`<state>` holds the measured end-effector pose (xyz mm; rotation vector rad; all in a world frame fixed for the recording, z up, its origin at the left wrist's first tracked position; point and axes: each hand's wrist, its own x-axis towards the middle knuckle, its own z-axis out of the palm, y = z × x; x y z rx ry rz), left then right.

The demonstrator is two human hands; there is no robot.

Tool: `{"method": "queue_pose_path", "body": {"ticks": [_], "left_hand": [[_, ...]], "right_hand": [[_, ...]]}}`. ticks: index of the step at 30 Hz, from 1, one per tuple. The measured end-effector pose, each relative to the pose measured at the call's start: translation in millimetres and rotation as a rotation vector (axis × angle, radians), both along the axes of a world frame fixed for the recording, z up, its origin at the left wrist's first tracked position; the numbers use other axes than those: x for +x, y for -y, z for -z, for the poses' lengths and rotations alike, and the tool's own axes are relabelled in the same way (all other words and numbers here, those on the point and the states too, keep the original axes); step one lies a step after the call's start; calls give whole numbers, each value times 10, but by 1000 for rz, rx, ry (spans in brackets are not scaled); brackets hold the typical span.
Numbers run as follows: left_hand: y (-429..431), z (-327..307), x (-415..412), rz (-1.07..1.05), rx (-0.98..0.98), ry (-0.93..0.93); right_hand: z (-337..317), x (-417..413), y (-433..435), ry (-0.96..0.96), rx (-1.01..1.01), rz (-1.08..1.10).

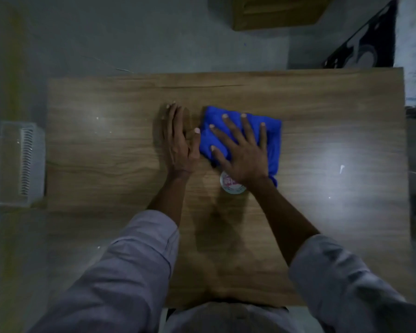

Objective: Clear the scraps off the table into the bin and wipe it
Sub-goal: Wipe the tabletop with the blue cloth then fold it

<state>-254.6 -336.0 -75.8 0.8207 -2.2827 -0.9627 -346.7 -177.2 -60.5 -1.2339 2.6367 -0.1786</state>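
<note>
A folded blue cloth (273, 138) lies near the middle of the wooden table (106, 145). My right hand (240, 152) presses flat on the cloth with fingers spread. My left hand (178, 138) rests flat on the bare wood just left of the cloth, fingers straight, thumb touching the cloth's edge. A small round white lid or cup with red print (231, 186) sits on the table under my right wrist, partly hidden. A clear plastic bin (22, 164) stands on the floor off the table's left edge. A small white scrap (341, 168) lies at the right.
A few tiny white specks (97, 118) dot the left part of the table. A wooden box (274, 13) stands on the floor beyond the far edge. A dark patterned object (365, 49) is at the far right corner.
</note>
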Motion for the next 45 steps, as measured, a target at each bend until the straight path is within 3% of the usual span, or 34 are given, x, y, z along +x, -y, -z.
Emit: {"method": "queue_pose_path", "body": {"ticks": [5, 7, 10, 16, 21, 24, 27, 32, 37, 41, 45], "left_hand": [[5, 14, 1, 28, -75, 13], [8, 15, 8, 30, -67, 10], [-3, 1, 63, 52, -4, 16], [50, 31, 101, 124, -27, 70], [-14, 17, 301, 178, 39, 179], [-196, -51, 573, 168, 121, 204], [-413, -92, 877, 180, 142, 219], [-772, -144, 1410, 210, 117, 239], [-1069, -179, 1841, 177, 172, 255], [-1355, -288, 2143, 137, 297, 238], [-1587, -338, 2545, 143, 311, 257]], "right_hand": [[1, -229, 324, 25, -51, 356], [17, 6, 564, 28, -48, 322], [-2, 602, 334, -15, -26, 105], [-23, 562, -663, -28, 6, 244], [57, 301, -106, 9, -55, 457], [50, 771, 51, 21, -61, 315], [-31, 1372, -432, 15, -44, 152], [-92, 1281, -1174, 43, 10, 216], [-53, 1295, -569, 130, -20, 487], [-49, 2149, -844, 80, 23, 206], [-134, 2280, -1679, 75, 55, 219]]}}
